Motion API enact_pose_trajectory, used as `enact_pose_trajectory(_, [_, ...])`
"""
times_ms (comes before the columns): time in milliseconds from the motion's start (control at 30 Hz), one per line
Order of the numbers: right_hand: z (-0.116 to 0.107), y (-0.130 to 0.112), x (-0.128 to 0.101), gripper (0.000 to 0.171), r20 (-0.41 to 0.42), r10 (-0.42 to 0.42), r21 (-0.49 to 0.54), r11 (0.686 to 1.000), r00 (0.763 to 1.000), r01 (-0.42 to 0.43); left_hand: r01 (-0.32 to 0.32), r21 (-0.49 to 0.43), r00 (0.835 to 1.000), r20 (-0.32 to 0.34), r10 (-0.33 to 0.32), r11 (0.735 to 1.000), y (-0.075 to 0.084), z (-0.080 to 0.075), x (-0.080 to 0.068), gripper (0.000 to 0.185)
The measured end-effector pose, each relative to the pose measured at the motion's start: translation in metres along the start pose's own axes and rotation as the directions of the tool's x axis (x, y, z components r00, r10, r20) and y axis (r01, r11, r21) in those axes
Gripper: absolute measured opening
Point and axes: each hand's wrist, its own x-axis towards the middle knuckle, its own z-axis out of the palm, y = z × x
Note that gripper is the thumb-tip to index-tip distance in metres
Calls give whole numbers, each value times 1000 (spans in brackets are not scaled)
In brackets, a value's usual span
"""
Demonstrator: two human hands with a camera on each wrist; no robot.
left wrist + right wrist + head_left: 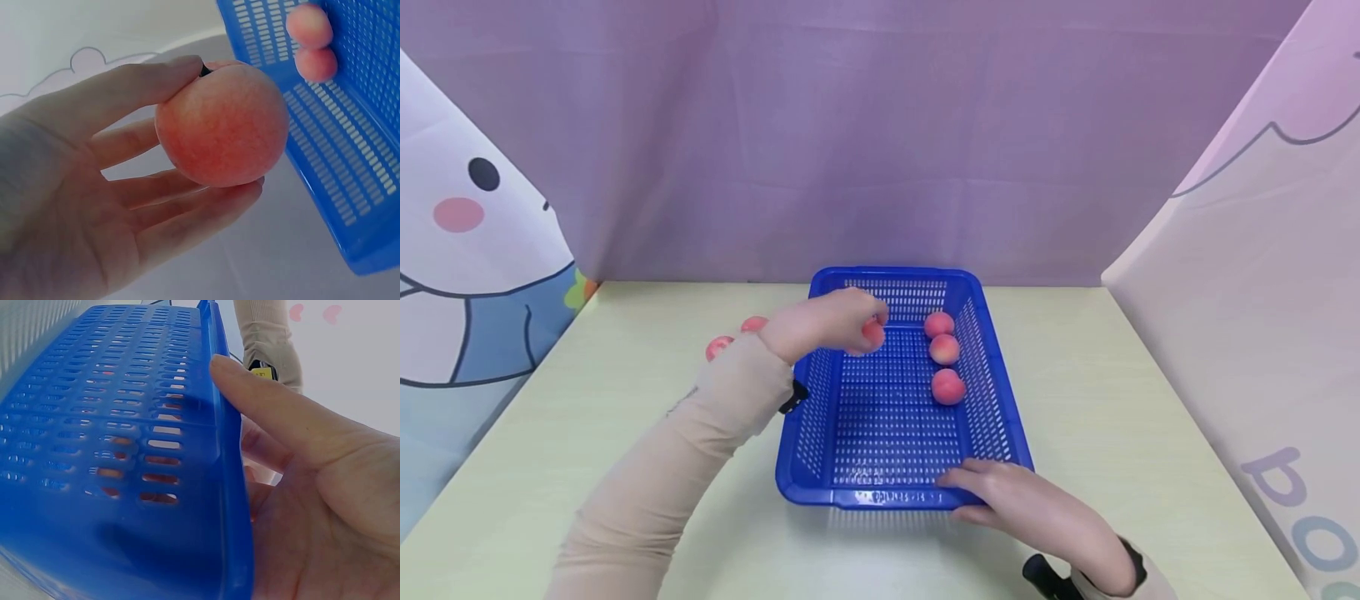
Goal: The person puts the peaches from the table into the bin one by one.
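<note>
My left hand [827, 321] holds a pink peach [872, 334] over the far left part of the blue basket [820, 392]; the left wrist view shows the peach [222, 124] pinched between thumb and fingertips. Three peaches [945, 350] lie in a row along the basket's right side, two of those peaches [310, 40] showing in the left wrist view. My right hand [1015, 500] grips the basket's near right rim [222, 462], thumb over the edge.
Two more peaches [733, 337] lie on the pale table [625, 350] left of the basket, behind my left forearm. Purple cloth hangs at the back, and printed panels stand at both sides.
</note>
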Motion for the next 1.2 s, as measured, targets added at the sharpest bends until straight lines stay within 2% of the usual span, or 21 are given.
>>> enact_pose_trajectory(433, [1, 0, 0, 26, 0, -1, -3, 1000, 1000, 1, -84, 62, 996, 5, 84, 995, 22, 12, 14, 28])
enact_pose_trajectory(700, [1, 1, 0, 26, 4, -4, -1, 1000, 1000, 4, -98, 16, 995, 14, 97, 995, 37, 21, 20, 34])
enact_pose_trajectory(933, [4, 3, -1, 26, -59, -61, -27, 998, 996, 60, -181, 29, 983, 11, 181, 983, 47, 32, 28, 22])
enact_pose_trajectory(1067, [3, 2, 0, 26, -33, -36, -14, 999, 999, 35, -198, 33, 980, 34, 197, 980, 52, 40, 34, 33])
enact_pose_trajectory(1200, [1, 1, 0, 25, -16, -23, -17, 1000, 1000, 23, -226, 58, 974, 32, 224, 972, 55, 48, 39, 33])
